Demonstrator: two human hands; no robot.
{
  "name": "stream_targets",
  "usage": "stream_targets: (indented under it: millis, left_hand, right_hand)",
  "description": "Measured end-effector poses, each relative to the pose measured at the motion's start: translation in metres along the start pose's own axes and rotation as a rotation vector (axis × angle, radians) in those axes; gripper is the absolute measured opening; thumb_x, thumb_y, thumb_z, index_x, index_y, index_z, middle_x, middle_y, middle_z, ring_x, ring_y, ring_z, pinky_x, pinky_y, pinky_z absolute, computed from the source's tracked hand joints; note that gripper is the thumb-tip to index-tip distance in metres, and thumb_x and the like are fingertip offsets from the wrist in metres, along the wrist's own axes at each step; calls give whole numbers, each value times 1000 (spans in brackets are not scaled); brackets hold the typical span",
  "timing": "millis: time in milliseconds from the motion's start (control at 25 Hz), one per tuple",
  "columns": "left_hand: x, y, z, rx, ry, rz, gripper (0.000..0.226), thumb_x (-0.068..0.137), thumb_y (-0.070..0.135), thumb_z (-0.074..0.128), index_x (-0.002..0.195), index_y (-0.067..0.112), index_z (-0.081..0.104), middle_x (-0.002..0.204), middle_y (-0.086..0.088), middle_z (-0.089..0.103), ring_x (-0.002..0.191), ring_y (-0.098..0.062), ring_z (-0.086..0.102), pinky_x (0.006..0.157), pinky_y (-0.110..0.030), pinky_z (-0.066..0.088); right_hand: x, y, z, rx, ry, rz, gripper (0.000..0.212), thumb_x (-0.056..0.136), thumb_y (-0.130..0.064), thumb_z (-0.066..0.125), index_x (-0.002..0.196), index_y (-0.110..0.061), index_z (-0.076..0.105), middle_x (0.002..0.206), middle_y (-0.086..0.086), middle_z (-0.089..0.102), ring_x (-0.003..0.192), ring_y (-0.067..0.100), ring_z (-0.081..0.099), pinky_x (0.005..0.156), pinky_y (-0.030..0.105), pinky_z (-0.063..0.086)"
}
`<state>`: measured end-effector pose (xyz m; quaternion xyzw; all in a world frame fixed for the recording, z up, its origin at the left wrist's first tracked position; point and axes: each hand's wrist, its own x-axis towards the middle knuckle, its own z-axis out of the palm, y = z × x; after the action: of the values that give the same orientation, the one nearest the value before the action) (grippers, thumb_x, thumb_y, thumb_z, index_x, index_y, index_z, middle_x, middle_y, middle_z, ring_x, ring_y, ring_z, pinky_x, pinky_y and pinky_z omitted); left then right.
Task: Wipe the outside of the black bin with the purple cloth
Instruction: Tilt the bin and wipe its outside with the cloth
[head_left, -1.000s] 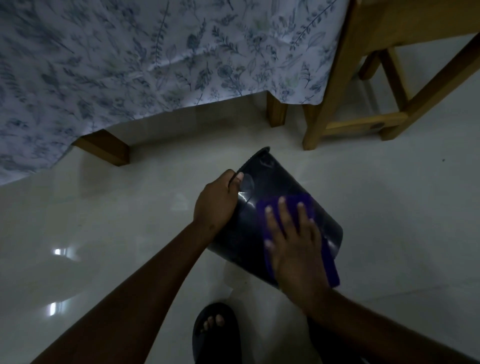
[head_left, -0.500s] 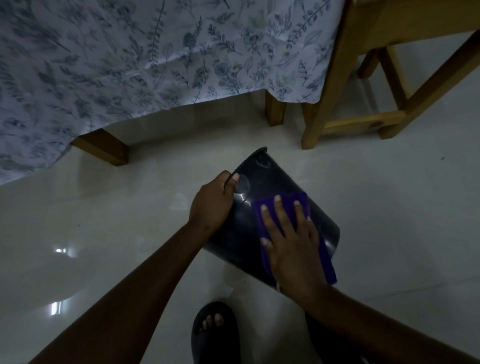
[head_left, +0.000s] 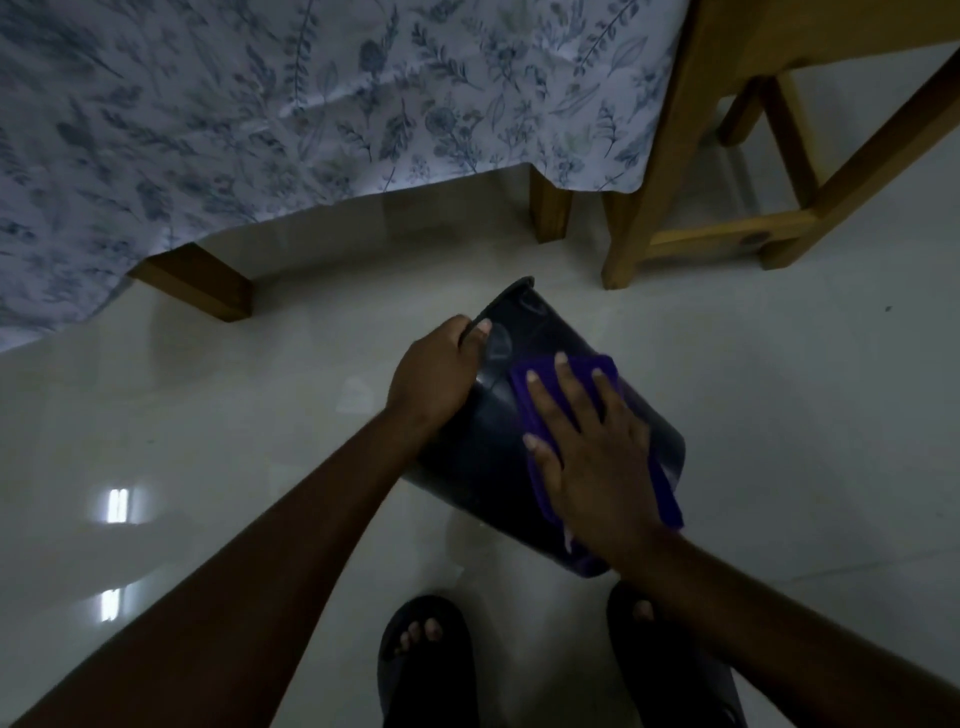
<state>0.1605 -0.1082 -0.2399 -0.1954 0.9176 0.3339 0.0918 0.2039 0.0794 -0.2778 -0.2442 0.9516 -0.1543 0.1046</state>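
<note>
The black bin (head_left: 483, 457) is tilted on the pale floor, its rim at the upper left and its base toward my feet. My left hand (head_left: 434, 371) grips the rim, thumb hooked over the edge. The purple cloth (head_left: 540, 395) lies flat on the bin's upper side. My right hand (head_left: 592, 452) presses it down with fingers spread; a strip of cloth shows past my wrist on the right.
A table with a floral cloth (head_left: 311, 93) hanging down stands behind the bin, wooden legs (head_left: 550, 208) close by. A wooden chair frame (head_left: 727, 182) stands at the upper right. My two sandalled feet (head_left: 426, 660) are just below the bin on the glossy floor (head_left: 208, 415).
My right hand has slid the purple cloth up the bin's side toward the rim. The left hand keeps its grip on the rim and the bin stays tilted.
</note>
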Motion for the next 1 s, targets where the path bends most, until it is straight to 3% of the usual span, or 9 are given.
stream_targets:
  millis: [120, 200, 320, 440, 520, 600, 720, 920, 1000]
  left_hand:
    - [-2, -2, -18, -222, -231, -68, 31, 98, 44, 42, 114, 21, 56, 98, 5, 63, 85, -12, 60, 63, -22, 43]
    - [-19, -17, -17, -173, -200, -81, 39, 100, 45, 36, 124, 21, 54, 107, 4, 62, 91, -16, 59, 63, -24, 44]
    - [-28, -19, -6, -104, -5, -67, 38, 101, 43, 33, 108, 16, 59, 96, 2, 62, 88, -20, 60, 70, -29, 44]
    - [-11, -9, -6, -101, -17, -32, 42, 101, 43, 31, 101, 13, 59, 90, -3, 65, 82, -20, 62, 73, -32, 49]
    - [-5, -6, -6, -123, -30, 5, 41, 102, 41, 29, 101, 12, 59, 91, -3, 65, 80, -14, 60, 72, -25, 48]
    - [-3, -4, -4, -108, -29, 10, 38, 103, 40, 29, 101, 14, 57, 91, 0, 61, 76, -7, 55, 65, -17, 40]
    - [3, -8, -1, -90, -8, -17, 37, 102, 42, 29, 101, 17, 56, 92, 0, 60, 81, -14, 55, 63, -17, 37]
    - [2, -15, 2, -98, 23, -10, 45, 102, 42, 30, 96, 8, 59, 88, -8, 65, 81, -23, 61, 71, -32, 46]
    - [-6, -15, 3, -138, 74, -2, 42, 102, 39, 30, 95, 8, 57, 85, -5, 64, 77, -19, 59, 70, -29, 46]
  right_hand:
    - [50, 37, -9, 84, 29, 41, 57, 99, -48, 27, 152, -29, 15, 160, 4, 20, 143, 31, 28, 108, 53, 35]
    - [72, 56, -14, 179, 17, 122, 56, 100, -45, 29, 152, -26, 19, 158, 5, 27, 140, 30, 34, 108, 50, 36]
    - [50, 34, -7, 118, 39, 107, 57, 99, -44, 26, 152, -28, 16, 160, 4, 22, 144, 34, 25, 111, 54, 30]
    - [5, -2, 4, -18, 32, -85, 59, 95, -45, 26, 152, -29, 18, 161, 4, 19, 146, 35, 16, 109, 55, 26]
    - [17, 2, 1, -24, 41, -122, 58, 95, -45, 24, 151, -29, 19, 161, 3, 19, 146, 34, 18, 108, 55, 27]
    - [58, 16, -11, 52, 20, -22, 55, 98, -44, 24, 151, -29, 17, 161, 1, 19, 146, 31, 21, 109, 56, 28]
    - [82, 30, -19, 191, -34, 120, 55, 100, -42, 25, 152, -28, 14, 161, 1, 20, 145, 29, 23, 111, 55, 30]
    - [-8, 8, 10, -107, -14, -226, 58, 94, -46, 32, 150, -34, 22, 161, 0, 20, 147, 34, 13, 112, 58, 24]
    - [5, 17, 11, -122, -17, -266, 60, 93, -49, 35, 151, -36, 21, 161, -1, 19, 148, 33, 11, 111, 60, 22]
